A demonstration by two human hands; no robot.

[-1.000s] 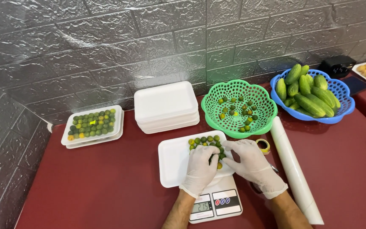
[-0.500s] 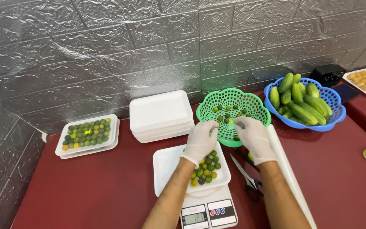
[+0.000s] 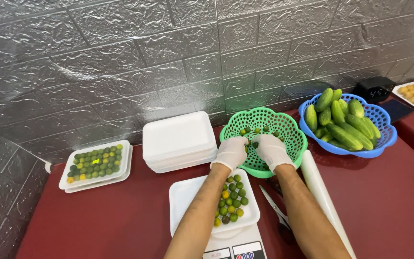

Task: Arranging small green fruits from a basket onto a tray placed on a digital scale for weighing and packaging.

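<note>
Hands both gloved, both down inside the green basket [image 3: 283, 125]. Left hand [image 3: 229, 152] curled over the near rim, right hand [image 3: 272, 150] just beside it; fingers bent inward among the small limes [image 3: 257, 130]. Can't tell whether either has fruit in its grip, since the fingertips are hidden.

Landmark = green basket. Nearer the person than it: white foam tray [image 3: 190, 201] on a digital scale [image 3: 233, 247], part-filled with more limes [image 3: 230, 200], all bunched on the tray's right half. Left of the basket: stack of empty trays [image 3: 178, 140]; further left, a filled tray [image 3: 96, 163]. Right of it: blue basket of cucumbers [image 3: 345, 124]. Scissors [image 3: 276, 208] and a film roll [image 3: 323, 196] lie by the right forearm.

Risks, as I judge them:
- Fruit rolls: a loose handful carried over the rim could drop limes onto the red table [image 3: 384, 206].
- Load is off-centre on a light tray, which may tip on the scale.
- Right forearm sits close to the scissors and roll, so a nudge is easy.
</note>
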